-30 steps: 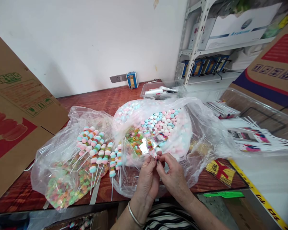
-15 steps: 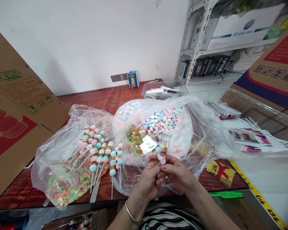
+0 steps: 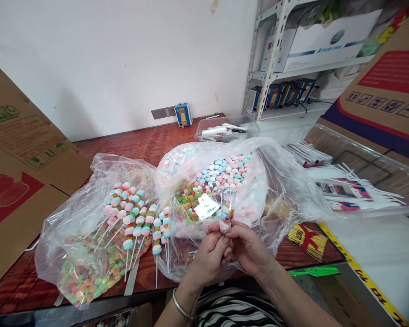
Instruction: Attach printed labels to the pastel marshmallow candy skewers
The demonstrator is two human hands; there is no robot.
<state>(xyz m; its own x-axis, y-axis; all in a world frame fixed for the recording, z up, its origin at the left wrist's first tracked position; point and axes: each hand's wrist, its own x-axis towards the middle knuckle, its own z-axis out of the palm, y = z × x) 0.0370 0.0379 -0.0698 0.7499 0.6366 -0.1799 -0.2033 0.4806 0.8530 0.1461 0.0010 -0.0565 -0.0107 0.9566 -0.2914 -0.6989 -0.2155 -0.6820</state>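
A candy skewer in a clear printed wrapper stands upright between my hands, its stick hidden by my fingers. My left hand is closed round its lower end. The fingers of my right hand pinch the gathered bottom of the same wrapper. Just behind lies an open plastic bag of pink, white and blue marshmallows. Ring-shaped gummies and a white paper label show close to the skewer. To the left, several unwrapped candy skewers rest on a bag of gummies.
A clear tray with white tubes sits at the back. On the right, a larger clear bin holds printed wrappers and white sticks. Cardboard boxes flank the table. A yellow packet lies near the right edge, beside a green strip.
The view has swung slightly to the right, so the surroundings sit further left. Both hands stay at the bottom of the wrapped skewer, with only small finger shifts.
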